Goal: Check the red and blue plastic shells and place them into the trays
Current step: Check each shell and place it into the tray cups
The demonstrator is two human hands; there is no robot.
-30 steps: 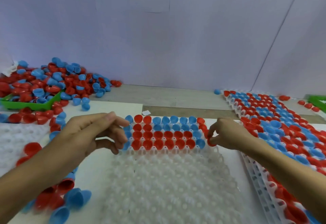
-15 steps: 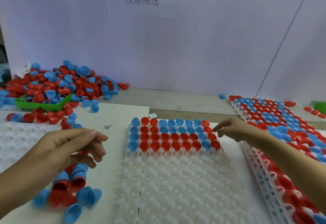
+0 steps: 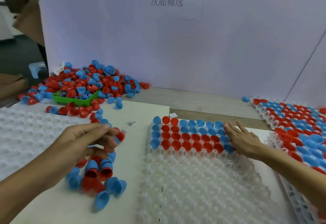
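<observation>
The tray (image 3: pixel 202 179) in the middle is lying flat, made of see-through white plastic with rows of round bumpy cups. Its four far rows are holding smooth, shiny red and blue shells (image 3: pixel 187 136), each a little round cup sitting with its open mouth pointing up. The rows are running left to right across the tray.

The right hand (image 3: pixel 244 140) is lying flat at the right end of those filled rows, palm down, with its fingers straight and spread a bit, pointing away toward the wall. The fingers are touching the shells there and gripping nothing.

The left hand (image 3: pixel 91 140) is hanging over the white paper sheet (image 3: pixel 141 114), with its fingers bent and bunched together. It is pinching a red shell (image 3: pixel 120 136) at the fingertips (this part is blurry, so which way the shell's mouth is pointing is hard to tell).

Under that hand a small bunch of loose shells (image 3: pixel 98 178) is lying on the paper. Some are longer, like thimbles, lying on their sides with mouths facing the camera.

A big pile of shells (image 3: pixel 88 82) is spilling over a green bin (image 3: pixel 74 100) far left. A full tray (image 3: pixel 299 126) is sitting at the right, and another bumpy white tray (image 3: pixel 23 132) is lying at the left.
</observation>
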